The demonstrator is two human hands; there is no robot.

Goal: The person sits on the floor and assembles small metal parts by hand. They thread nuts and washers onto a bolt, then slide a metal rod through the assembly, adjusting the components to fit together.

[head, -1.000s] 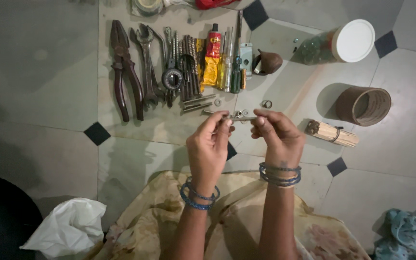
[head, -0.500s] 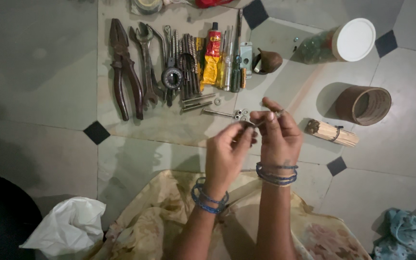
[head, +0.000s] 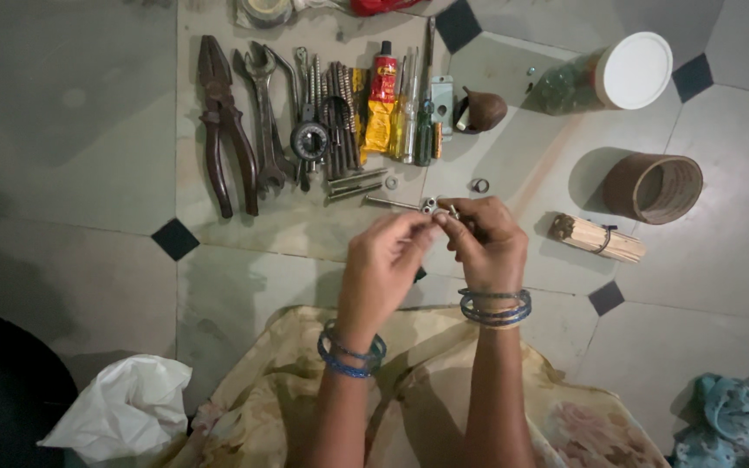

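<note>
Hands meet over the grey tiled floor (head: 88,130): your left hand (head: 381,267) and right hand (head: 485,238) both pinch one small silver metal bolt (head: 451,212), near the brown-handled pliers (head: 223,121) at far left.

Bare forearms; blue bangles (head: 353,354) stack at the left wrist, blue bangles with 1 pale one (head: 495,307) at the right; floral cream garment (head: 288,390) covers the lap.

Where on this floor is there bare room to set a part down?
Bare tile lies left of the pliers, and between the cardboard ring and the stick bundle. It is crowded from the pliers to the screwdrivers, and around both hands.
</note>
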